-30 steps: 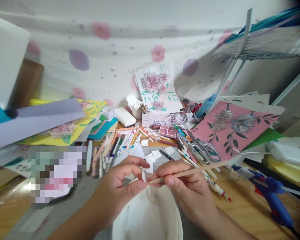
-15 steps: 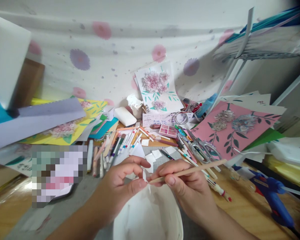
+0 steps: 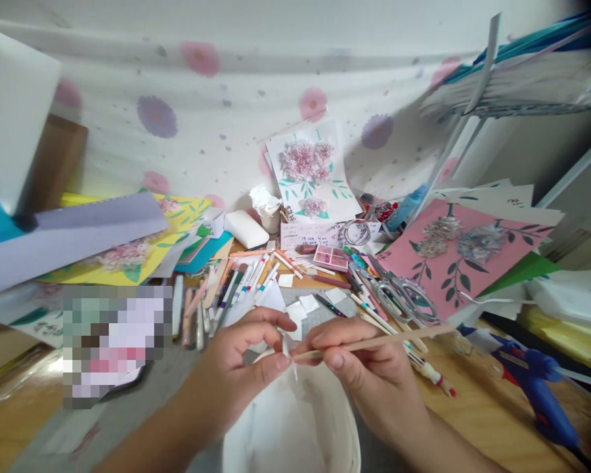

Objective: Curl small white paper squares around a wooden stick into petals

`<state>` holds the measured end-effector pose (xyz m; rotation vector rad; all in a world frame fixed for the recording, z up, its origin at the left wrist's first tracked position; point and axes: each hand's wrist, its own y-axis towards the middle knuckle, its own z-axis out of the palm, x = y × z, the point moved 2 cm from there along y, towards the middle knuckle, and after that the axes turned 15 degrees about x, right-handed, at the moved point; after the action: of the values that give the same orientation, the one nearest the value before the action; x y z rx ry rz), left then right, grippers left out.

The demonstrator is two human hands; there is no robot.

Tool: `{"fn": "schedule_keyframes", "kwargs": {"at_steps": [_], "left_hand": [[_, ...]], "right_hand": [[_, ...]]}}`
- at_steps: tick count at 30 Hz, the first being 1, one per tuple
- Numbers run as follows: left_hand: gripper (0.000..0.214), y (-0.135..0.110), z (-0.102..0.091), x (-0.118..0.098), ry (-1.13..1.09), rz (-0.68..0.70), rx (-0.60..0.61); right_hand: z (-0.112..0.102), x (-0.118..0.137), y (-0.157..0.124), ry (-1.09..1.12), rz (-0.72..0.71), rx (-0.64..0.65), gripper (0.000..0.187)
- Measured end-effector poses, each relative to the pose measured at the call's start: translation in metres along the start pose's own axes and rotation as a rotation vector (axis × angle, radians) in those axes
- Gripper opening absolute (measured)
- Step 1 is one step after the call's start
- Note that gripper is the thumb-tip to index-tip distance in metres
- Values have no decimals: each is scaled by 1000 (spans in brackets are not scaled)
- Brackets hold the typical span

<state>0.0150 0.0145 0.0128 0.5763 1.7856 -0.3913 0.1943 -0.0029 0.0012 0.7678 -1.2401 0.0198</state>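
Observation:
Between the thumb and fingers of my left hand (image 3: 249,351) is pinched a small piece of white paper (image 3: 289,345), partly covered by the fingertips. A flat wooden stick (image 3: 389,339) lies across my right hand (image 3: 369,368), gripped by thumb and fingers. Its left end meets the paper at my left fingertips, and the other end points right. Under both hands sits a white oval tub (image 3: 280,433). Several white paper squares (image 3: 308,303) lie on the table just beyond my fingers.
Markers (image 3: 246,282) are crowded behind my hands. Scissors (image 3: 398,292) and a blue glue gun (image 3: 534,374) lie to the right. Paper-flower pictures stand at the back (image 3: 308,164) and on pink card (image 3: 465,246). A partly pixelated, phone-like object (image 3: 123,368) is at left.
The wooden stick's right end has dipped a little, so it lies flatter. Both hands stay in nearly the same place, still holding the paper and the stick.

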Motion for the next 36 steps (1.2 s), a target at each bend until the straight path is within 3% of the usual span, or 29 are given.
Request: {"fn": "schedule_keyframes", "kwargs": {"at_steps": [4, 17, 36], "left_hand": [[18, 0, 1, -2, 42, -5, -6], [19, -1, 0, -5, 72, 1, -19], [22, -2, -1, -5, 51, 9, 19]], "right_hand": [[0, 3, 0, -96, -30, -11, 15], [0, 4, 1, -117, -12, -20, 15], [4, 0, 1, 122, 7, -38, 11]]}}
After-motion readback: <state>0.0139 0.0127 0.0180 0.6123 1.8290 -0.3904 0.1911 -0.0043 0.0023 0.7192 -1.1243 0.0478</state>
